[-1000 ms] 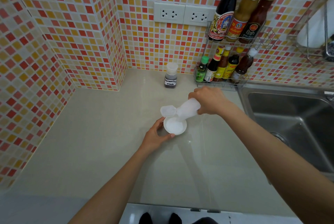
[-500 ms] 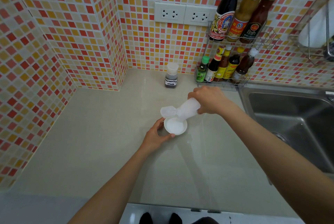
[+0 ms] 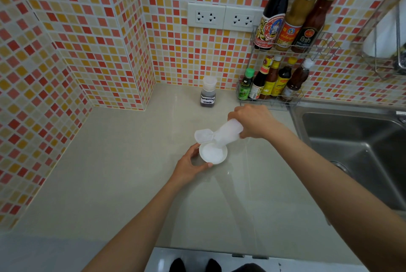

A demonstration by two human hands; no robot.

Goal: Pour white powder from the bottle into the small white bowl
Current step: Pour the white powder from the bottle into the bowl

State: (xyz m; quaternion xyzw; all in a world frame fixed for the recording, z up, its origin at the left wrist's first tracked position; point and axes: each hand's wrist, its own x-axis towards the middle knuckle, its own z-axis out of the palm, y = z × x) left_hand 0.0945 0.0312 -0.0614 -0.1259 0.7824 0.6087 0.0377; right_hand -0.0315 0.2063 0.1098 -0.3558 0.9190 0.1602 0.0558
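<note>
Small white bowl [image 3: 213, 153] on the table [image 3: 123, 175], holding white powder [image 3: 211, 152]. Just above it, bottle [image 3: 227, 131] tilted mouth-down, gripped by right hand [image 3: 252, 121], flip lid [image 3: 203, 136] open. Left hand [image 3: 190, 165] fingers [image 3: 207, 164] cupped against its left rim, seemingly touching.

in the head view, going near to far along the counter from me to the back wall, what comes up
left hand → small white bowl → tilted bottle → seasoning sauce bottle → wall sockets
</note>
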